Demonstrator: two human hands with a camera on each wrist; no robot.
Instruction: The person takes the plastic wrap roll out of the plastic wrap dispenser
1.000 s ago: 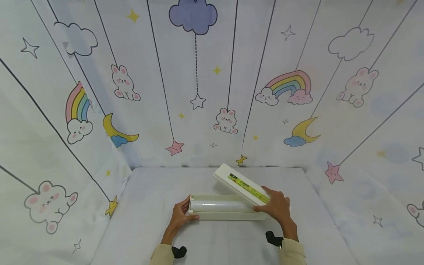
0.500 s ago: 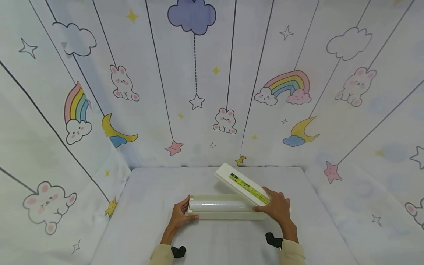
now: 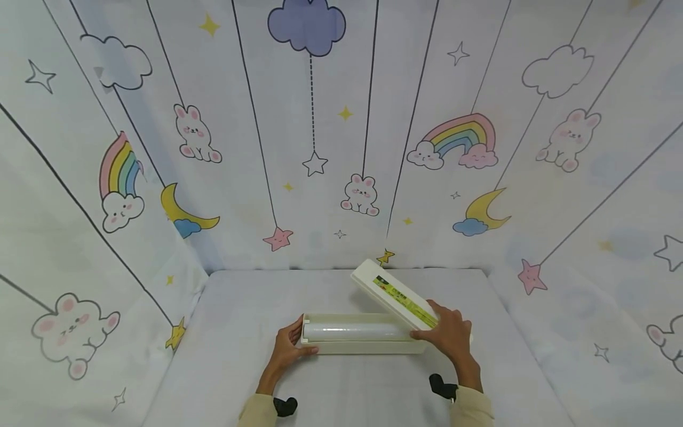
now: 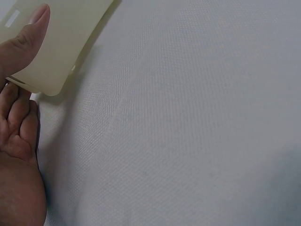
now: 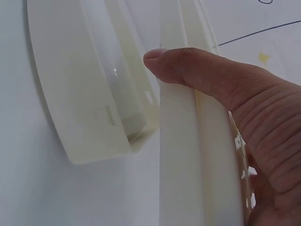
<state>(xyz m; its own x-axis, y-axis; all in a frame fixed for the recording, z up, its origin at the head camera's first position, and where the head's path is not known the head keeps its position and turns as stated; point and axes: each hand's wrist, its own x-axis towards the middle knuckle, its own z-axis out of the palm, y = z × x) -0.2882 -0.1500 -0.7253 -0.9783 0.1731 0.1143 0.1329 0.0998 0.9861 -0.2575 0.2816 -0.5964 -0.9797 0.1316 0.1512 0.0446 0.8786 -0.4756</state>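
A long off-white plastic box (image 3: 368, 347) sits lengthwise on the white cloth, with a roll of clear cling film (image 3: 347, 331) lying inside. My left hand (image 3: 286, 350) grips the box's left end, its thumb on the front wall; the left wrist view shows that thumb flat against the box (image 4: 70, 42). In my right hand (image 3: 450, 335) is the box's lid (image 3: 372, 277), raised and slanted over the right end, its yellow-green label facing up. From the right wrist, the thumb lies across the lid (image 5: 181, 141), beside the open box (image 5: 70, 94). The lid hides the roll's right end in the head view.
White cloth (image 3: 240, 308) covers the table. Behind and at both sides rise fabric walls (image 3: 320, 207) printed with rabbits, stars and rainbows. A black wrist mount (image 3: 285, 406) is at the left cuff, another black mount (image 3: 441, 385) at the right.
The lid in my right hand has shifted slightly right and up, away from the box. My left hand keeps its grip on the box. The head view has drifted a little.
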